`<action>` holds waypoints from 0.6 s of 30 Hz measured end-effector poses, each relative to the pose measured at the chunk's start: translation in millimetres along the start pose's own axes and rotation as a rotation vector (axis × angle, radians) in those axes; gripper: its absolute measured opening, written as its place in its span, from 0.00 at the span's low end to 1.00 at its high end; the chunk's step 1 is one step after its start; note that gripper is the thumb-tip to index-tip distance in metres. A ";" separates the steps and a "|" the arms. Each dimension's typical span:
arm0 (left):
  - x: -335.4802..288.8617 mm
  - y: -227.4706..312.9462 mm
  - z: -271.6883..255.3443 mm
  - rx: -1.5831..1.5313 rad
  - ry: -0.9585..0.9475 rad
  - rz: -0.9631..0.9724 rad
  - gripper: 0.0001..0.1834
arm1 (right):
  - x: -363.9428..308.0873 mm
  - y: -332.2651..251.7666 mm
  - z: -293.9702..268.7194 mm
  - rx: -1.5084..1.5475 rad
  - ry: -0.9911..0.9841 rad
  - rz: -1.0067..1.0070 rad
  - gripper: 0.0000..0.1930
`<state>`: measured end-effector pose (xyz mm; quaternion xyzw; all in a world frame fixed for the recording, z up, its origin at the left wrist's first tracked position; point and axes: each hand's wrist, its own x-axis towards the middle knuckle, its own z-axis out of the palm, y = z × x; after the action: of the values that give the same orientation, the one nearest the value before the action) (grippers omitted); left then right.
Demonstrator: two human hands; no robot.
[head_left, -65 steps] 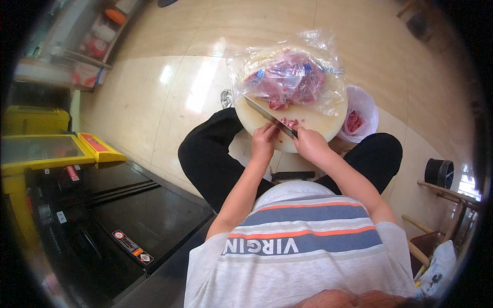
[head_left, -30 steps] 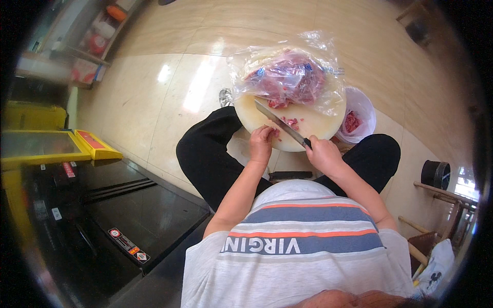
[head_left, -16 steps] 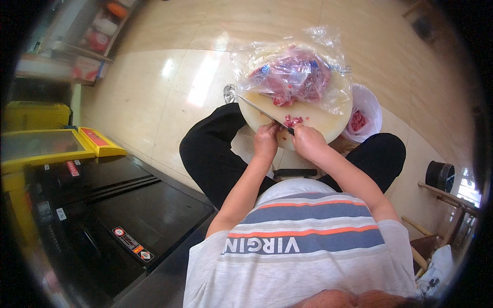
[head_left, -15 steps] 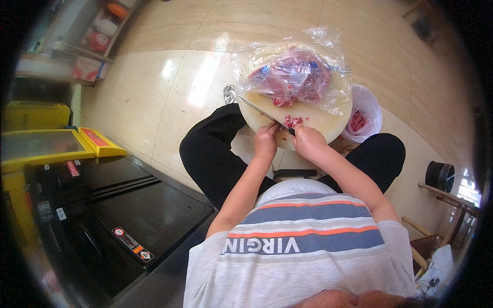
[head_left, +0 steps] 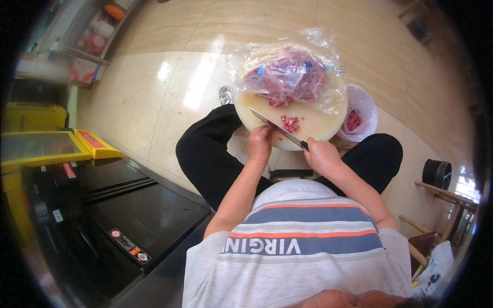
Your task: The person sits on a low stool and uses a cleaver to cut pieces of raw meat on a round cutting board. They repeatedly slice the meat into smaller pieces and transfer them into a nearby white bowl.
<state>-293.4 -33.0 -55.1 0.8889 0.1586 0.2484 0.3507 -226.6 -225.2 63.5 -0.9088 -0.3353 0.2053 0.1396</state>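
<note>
My right hand [head_left: 323, 155] is wrapped round the dark handle of a knife [head_left: 280, 129], whose blade slants up to the left over a round, pale cutting board [head_left: 316, 122]. Fingers bent, my left hand [head_left: 260, 142] presses at the board's near left edge beside the blade; a bit of meat seems to be under the fingertips, mostly hidden. Small diced meat pieces [head_left: 290, 123] lie just beyond the blade. On the far half of the board rests a large piece of raw meat [head_left: 292, 77], partly covered by a clear plastic bag [head_left: 331, 95].
Right of the board stands a white-lined bucket [head_left: 367, 105] with cut meat [head_left: 353, 119] inside. My legs in black trousers [head_left: 203, 149] flank the board. A black glossy cabinet [head_left: 149, 215] is at left, a wooden chair [head_left: 447, 195] at right. Tiled floor [head_left: 169, 108] lies beyond.
My right hand has drawn the knife back toward the lower right, so more blade shows apart from my left hand. My left hand has shifted slightly left and nearer; the view has moved a little.
</note>
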 end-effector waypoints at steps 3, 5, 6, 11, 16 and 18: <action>-1.4 5.2 -1.3 0.049 0.015 0.027 0.06 | 3.6 -2.2 1.6 -0.014 -0.053 -0.006 0.10; 5.9 5.3 -2.2 0.079 0.015 0.097 0.06 | 11.7 -6.0 2.9 0.002 -0.060 -0.024 0.09; 4.9 4.6 -0.5 0.080 -0.009 0.089 0.06 | 17.8 -7.9 4.1 0.018 -0.048 -0.043 0.09; 5.7 6.2 6.2 0.101 -0.049 0.129 0.08 | 51.2 -15.7 22.8 0.025 -0.004 -0.052 0.09; 1.1 -6.6 9.5 -0.045 0.065 0.041 0.08 | 44.1 -4.2 26.3 0.058 0.047 -0.033 0.10; -1.1 -9.9 9.6 -0.169 0.132 -0.096 0.08 | 29.5 -7.4 6.4 0.071 -0.001 0.014 0.10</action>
<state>-290.0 -31.7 -68.5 0.8291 0.2022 0.3021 0.4248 -213.3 -199.4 52.5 -0.9056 -0.3214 0.2184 0.1700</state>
